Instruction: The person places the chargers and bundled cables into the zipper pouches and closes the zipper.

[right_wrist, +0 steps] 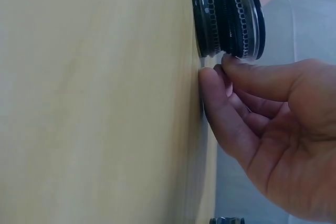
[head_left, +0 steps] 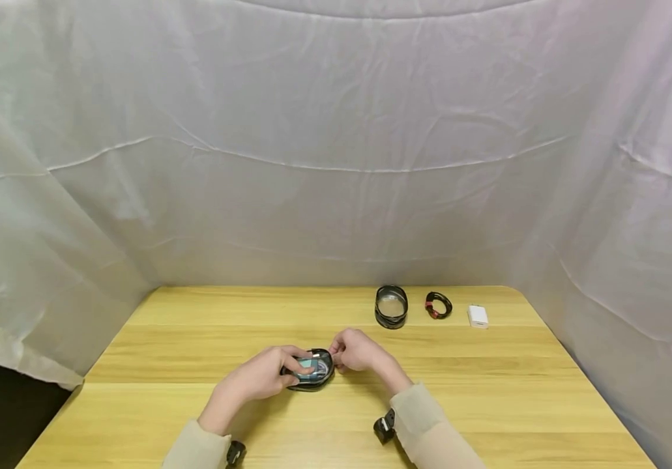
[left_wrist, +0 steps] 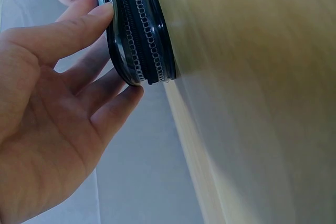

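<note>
A small zippered pouch [head_left: 325, 369] with clear panels and black trim is near the table's front middle, with something blue-green showing through its top. My left hand [head_left: 262, 374] grips it from the left, fingers spread over the top and thumb at the near side. In the left wrist view, that hand's fingertips reach round the rim beside the zipper [left_wrist: 139, 30]. At the pouch's other end, my right hand [head_left: 360, 352] has thumb and index finger pinched together. In the right wrist view, those fingertips [right_wrist: 210, 77] are right at the zipper's end, and any pull is hidden by them.
Farther back stands a rounded clear container [head_left: 392, 322] with black edging. To its right lie a coiled black cable [head_left: 448, 306] with a red tie and a white charger plug [head_left: 478, 316]. Pale cloth [head_left: 336, 215] hangs behind the wooden table [head_left: 488, 397] and along its sides.
</note>
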`<state>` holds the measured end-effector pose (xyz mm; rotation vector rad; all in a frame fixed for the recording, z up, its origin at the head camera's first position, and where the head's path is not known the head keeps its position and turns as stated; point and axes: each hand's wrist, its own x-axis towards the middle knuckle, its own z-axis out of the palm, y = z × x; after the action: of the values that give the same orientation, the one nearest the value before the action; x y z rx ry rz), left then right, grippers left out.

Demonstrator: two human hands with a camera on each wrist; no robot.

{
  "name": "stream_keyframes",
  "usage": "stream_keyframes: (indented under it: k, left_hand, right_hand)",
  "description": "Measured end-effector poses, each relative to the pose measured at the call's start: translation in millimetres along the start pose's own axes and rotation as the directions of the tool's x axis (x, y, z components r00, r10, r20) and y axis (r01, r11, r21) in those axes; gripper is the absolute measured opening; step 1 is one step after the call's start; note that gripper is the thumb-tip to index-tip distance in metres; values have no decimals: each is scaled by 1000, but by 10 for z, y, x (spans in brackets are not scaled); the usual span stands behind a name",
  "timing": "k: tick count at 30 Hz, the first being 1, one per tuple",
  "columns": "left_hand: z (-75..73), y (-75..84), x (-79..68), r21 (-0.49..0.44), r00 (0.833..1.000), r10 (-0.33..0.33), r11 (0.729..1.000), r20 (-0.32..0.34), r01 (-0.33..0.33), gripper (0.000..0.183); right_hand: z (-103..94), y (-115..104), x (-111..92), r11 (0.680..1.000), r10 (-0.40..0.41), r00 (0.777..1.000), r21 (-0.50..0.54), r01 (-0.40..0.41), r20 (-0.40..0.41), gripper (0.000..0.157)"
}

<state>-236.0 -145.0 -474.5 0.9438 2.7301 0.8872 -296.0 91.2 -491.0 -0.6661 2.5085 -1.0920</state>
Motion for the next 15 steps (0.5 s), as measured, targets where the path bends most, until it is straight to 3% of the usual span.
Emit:
stream_keyframes:
  k: [6, 15]
  left_hand:
    - [-13, 0, -3, 8, 1000, -1, 1000, -1, 1, 29]
    - [-8, 28, 11, 26, 1000, 4, 1000, 3, -4, 28]
  right_hand:
    - [-4, -2, -23, 999, 21, 1000, 38, -21, 12, 11]
    - [-53, 7, -102, 1000, 11, 1000, -20, -11, 19, 16]
